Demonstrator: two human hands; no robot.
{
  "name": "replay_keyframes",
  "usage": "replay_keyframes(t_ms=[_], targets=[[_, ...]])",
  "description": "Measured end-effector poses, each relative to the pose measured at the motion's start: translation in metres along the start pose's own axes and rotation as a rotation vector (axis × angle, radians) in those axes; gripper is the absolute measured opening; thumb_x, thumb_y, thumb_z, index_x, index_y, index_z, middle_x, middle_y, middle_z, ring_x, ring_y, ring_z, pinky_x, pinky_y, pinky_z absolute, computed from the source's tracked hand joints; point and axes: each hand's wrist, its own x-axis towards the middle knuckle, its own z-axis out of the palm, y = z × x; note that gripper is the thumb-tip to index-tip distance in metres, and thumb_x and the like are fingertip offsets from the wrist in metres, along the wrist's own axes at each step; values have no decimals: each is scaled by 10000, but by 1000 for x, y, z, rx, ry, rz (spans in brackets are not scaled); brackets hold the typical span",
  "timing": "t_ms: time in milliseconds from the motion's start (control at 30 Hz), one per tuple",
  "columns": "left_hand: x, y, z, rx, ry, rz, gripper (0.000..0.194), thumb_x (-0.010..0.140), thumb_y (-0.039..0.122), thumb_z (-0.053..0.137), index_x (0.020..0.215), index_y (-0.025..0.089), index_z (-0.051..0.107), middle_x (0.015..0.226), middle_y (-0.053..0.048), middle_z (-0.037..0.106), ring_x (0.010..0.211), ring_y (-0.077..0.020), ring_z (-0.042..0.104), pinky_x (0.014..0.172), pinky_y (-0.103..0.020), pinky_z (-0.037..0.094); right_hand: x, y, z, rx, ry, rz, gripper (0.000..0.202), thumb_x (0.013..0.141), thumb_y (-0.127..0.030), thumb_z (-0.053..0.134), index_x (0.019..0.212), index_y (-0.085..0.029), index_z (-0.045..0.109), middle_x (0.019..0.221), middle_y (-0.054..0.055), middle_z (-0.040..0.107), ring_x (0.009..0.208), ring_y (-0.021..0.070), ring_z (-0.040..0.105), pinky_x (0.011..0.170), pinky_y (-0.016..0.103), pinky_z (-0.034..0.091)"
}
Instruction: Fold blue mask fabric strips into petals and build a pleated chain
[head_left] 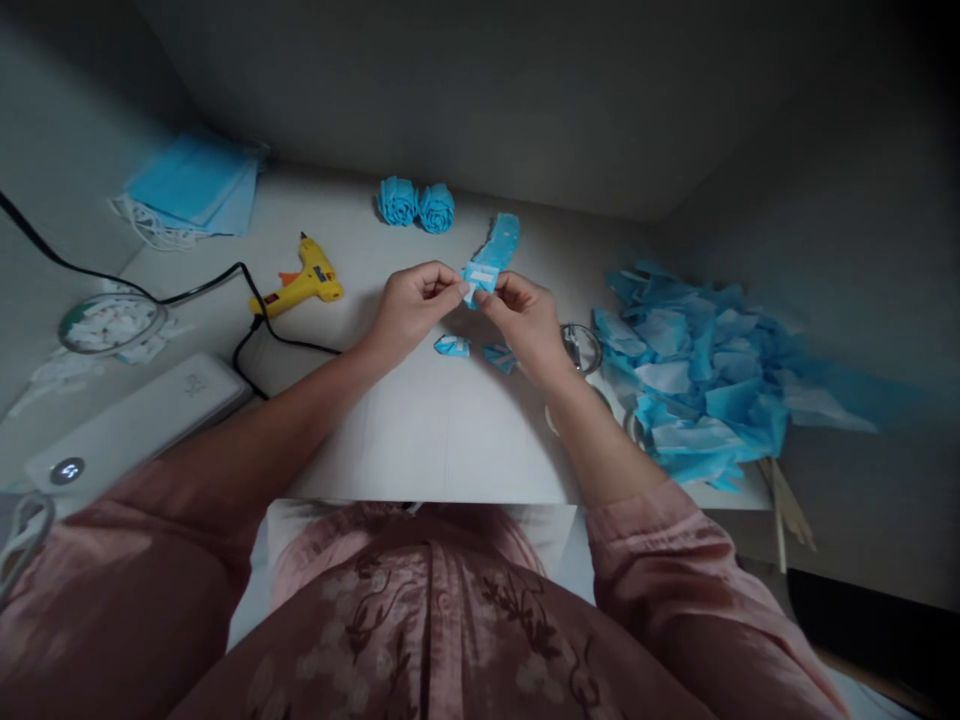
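Note:
Both hands meet above the middle of the white table, pinching a blue strip [501,243] with white patches near its lower end. My left hand [414,308] grips the strip's left edge between thumb and fingers. On the right edge, my right hand [526,322] holds it with the thumb in front. The strip's upper part extends away toward the back. Just below the hands lie a small blue folded piece [453,346] and another blue piece [500,357], partly beside my right wrist. Two blue rolled rosettes, one at the left [397,201] and one at the right [436,208], sit behind.
A yellow glue gun [304,283] with a black cable lies left. Beyond it are stacked blue masks [191,185], a dish of white scraps [112,323] and a white box-shaped device [142,420]. Right are a large pile of blue scraps [697,360] and a round metallic item [581,347].

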Motion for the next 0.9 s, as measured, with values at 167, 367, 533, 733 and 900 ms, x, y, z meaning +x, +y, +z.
replay_keyframes(t_ms=[167, 367, 533, 733, 900], targets=[[2, -5, 0, 28, -10, -4, 118, 802, 164, 678, 701, 160, 615, 647, 38, 555, 608, -78, 472, 608, -221, 382, -1, 0, 1, -33, 9, -17, 362, 808, -527, 696, 709, -223, 527, 691, -30, 461, 687, 126, 422, 663, 274, 365], [4, -4, -2, -28, -9, -65, 66, 829, 178, 650, 775, 169, 612, 609, 49, 516, 543, -69, 432, 528, -206, 331, -2, -3, 2, 78, -9, -7, 326, 794, -492, 716, 724, -216, 556, 683, -37, 465, 657, 114, 405, 652, 274, 340], [5, -2, -4, -68, -53, -120, 102, 771, 131, 650, 705, 168, 582, 577, 53, 493, 504, -59, 398, 487, -199, 297, -2, -6, 2, 139, -30, 35, 291, 769, -470, 743, 771, -210, 613, 690, -37, 486, 658, 111, 414, 657, 272, 339], [8, -14, -9, -263, -75, -136, 87, 774, 201, 658, 719, 177, 595, 556, 45, 475, 510, -72, 409, 497, -204, 317, -4, -12, 2, 147, -72, 79, 227, 760, -403, 717, 754, -205, 606, 706, -34, 489, 698, 116, 433, 679, 273, 346], [7, -19, -9, -306, -109, -136, 106, 780, 226, 680, 725, 174, 605, 576, 40, 490, 516, -68, 418, 502, -203, 326, -6, -12, 3, 135, -64, 87, 257, 755, -386, 715, 703, -210, 535, 667, -50, 418, 649, 102, 359, 634, 268, 304]])
